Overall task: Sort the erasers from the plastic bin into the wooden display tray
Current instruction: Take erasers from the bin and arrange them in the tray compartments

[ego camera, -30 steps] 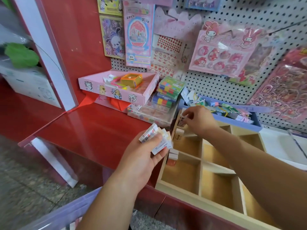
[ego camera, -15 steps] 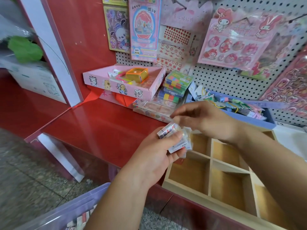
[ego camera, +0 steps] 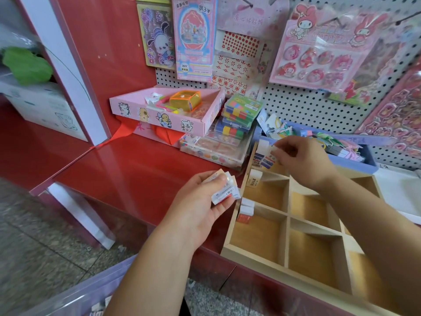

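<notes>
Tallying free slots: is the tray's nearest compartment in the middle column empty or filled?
Empty. Only bare wood floor shows in that compartment of the wooden tray; the erasers sit in the left column.

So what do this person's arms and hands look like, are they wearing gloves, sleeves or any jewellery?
Both are bare. The left hand and right hand wear no gloves, and no ring shows on the fingers in view. The left forearm and right forearm are uncovered as far as the picture's edge: no sleeve, watch or bracelet is visible.
</notes>
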The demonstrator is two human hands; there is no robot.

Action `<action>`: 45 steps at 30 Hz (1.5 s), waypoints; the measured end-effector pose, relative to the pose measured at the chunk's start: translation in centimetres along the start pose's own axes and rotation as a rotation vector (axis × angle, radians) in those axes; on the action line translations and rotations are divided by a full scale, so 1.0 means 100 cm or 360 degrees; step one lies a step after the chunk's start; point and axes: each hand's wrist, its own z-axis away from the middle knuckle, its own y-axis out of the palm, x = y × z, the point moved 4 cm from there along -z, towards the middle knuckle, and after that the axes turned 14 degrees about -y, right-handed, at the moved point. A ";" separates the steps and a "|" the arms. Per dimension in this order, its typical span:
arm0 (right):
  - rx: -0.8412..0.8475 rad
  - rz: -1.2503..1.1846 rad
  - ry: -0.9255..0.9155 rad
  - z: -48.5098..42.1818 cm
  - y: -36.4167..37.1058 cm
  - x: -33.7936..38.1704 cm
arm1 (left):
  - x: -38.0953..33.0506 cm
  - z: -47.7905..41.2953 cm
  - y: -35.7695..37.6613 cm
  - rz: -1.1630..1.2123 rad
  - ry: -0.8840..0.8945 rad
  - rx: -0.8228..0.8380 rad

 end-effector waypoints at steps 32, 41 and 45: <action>0.0413 -0.1250 0.0451 0.041 0.027 0.077 | 0.005 -0.004 0.013 -0.0086 0.0172 0.0358; 0.0446 -0.1413 0.0678 0.042 0.023 0.076 | 0.004 -0.004 0.014 -0.0129 0.0124 0.0342; 0.0457 -0.1437 0.0660 0.043 0.024 0.078 | 0.006 -0.003 0.014 -0.0205 0.0199 0.0356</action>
